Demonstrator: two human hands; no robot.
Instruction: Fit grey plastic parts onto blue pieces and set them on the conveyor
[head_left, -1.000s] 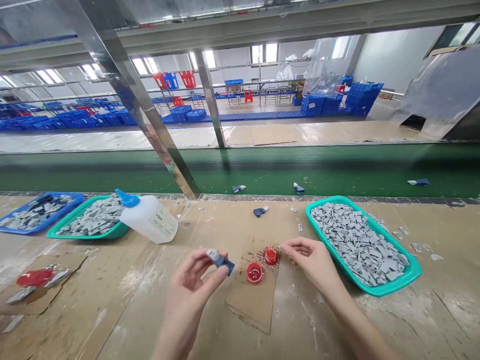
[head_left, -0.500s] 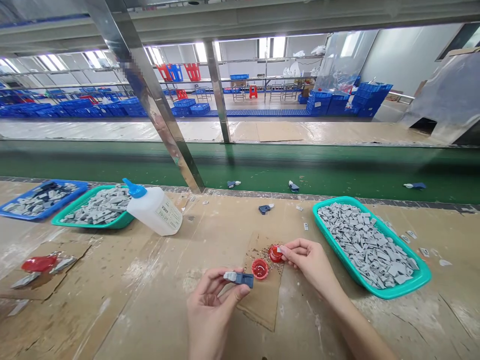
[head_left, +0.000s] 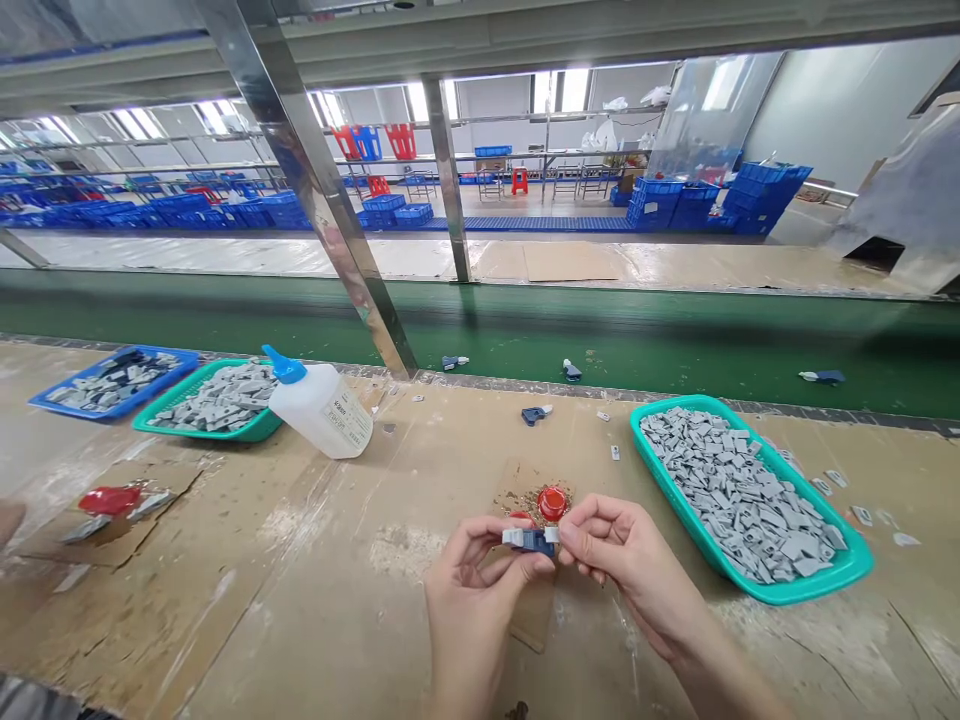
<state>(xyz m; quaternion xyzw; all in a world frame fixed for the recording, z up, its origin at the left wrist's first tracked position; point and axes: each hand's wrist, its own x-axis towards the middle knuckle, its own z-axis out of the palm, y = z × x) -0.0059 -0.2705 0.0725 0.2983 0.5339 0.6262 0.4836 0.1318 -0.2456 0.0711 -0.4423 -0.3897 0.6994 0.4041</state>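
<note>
Low over the bench, my left hand (head_left: 480, 590) pinches a dark blue and light grey plastic part (head_left: 534, 542) between thumb and fingers. My right hand (head_left: 619, 560) grips a small light grey plastic piece (head_left: 552, 535) and holds it against the blue end of that part. Just behind them stands a red cap (head_left: 553, 502) with red liquid, on a strip of cardboard (head_left: 534, 620). A second red cap (head_left: 522, 520) is mostly hidden by the held part. A teal basket (head_left: 855, 570) full of small grey pieces lies right of my right hand.
A white bottle (head_left: 322, 412) with blue nozzle stands left, near a green basket (head_left: 251, 432) and a blue tray (head_left: 112, 408) of parts. Blue-grey parts lie on the green belt (head_left: 675, 340) behind the bench. A slanted metal post (head_left: 337, 220) rises at its edge. Another person's hand (head_left: 9, 522) shows far left.
My right hand has brought the grey piece from the red cap to the blue part. My left hand has moved right to meet it. Another person's hand has appeared far left.
</note>
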